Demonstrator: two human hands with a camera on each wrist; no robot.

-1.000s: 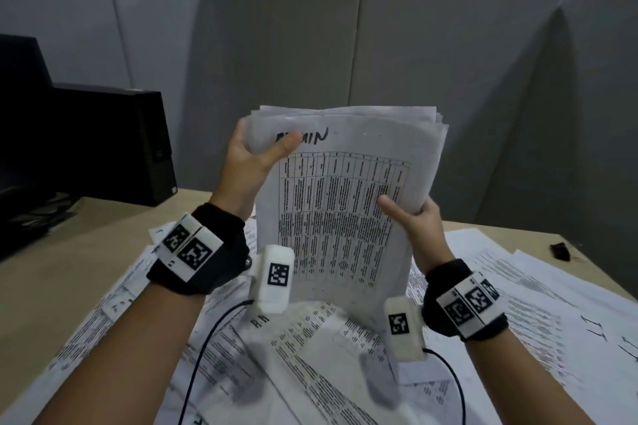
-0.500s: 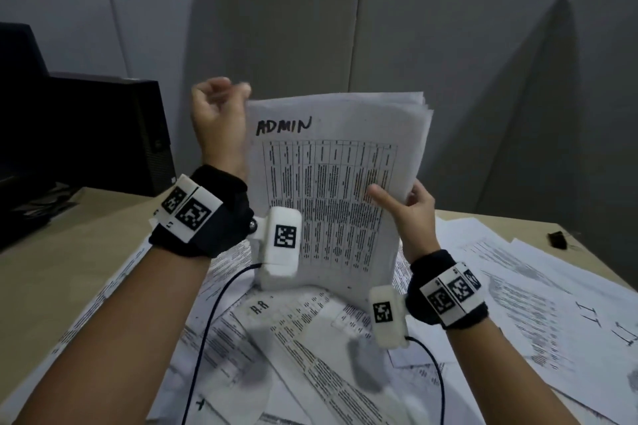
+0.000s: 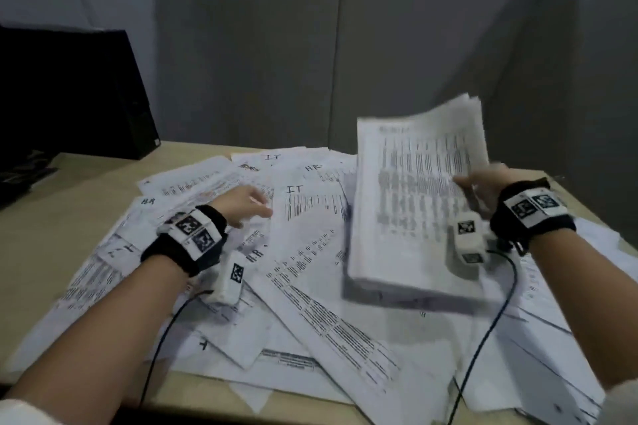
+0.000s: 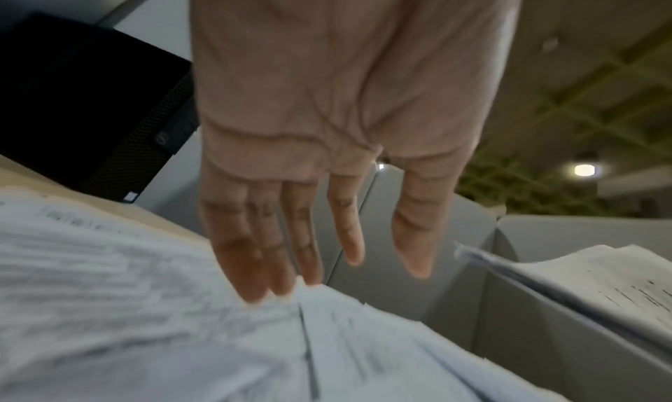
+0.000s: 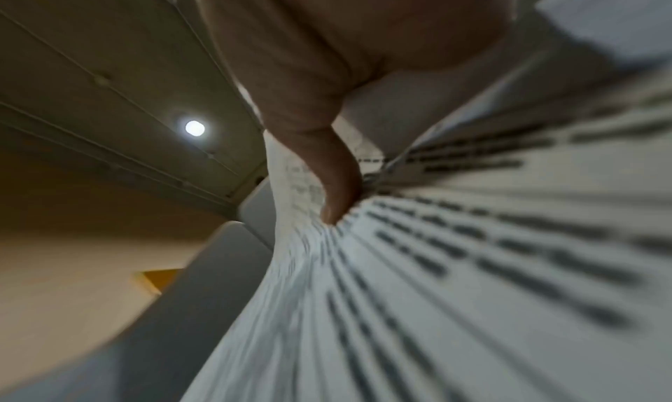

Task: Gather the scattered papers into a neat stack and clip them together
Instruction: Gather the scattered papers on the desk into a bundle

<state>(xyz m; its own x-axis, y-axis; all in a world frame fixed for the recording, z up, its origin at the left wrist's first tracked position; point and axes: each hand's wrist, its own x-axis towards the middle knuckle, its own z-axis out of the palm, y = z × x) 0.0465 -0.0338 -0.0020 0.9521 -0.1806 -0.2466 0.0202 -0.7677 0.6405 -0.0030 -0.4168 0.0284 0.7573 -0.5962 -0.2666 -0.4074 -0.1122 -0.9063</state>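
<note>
Two hands: our left hand (image 3: 241,205) lies flat with straight fingers on the loose sheets; our right hand (image 3: 483,193) pinches the gathered bundle (image 3: 411,203), thumb on its printed face.
Bundle: tilted, raised above the desk's right side, long axis running away from us; its heading is too blurred to read.
Scattered papers (image 3: 310,252): spread over the desk (image 3: 51,217), left of and beneath the bundle.
Key relation: the loose sheets lie nearest our left hand, so we judge that hand should sweep them rightward to the bundle.
Writing: "IT" (image 3: 294,188), "HR" (image 3: 313,167) and another "IT" (image 3: 272,157) handwritten at sheet tops.
Clip: none in sight.
</note>
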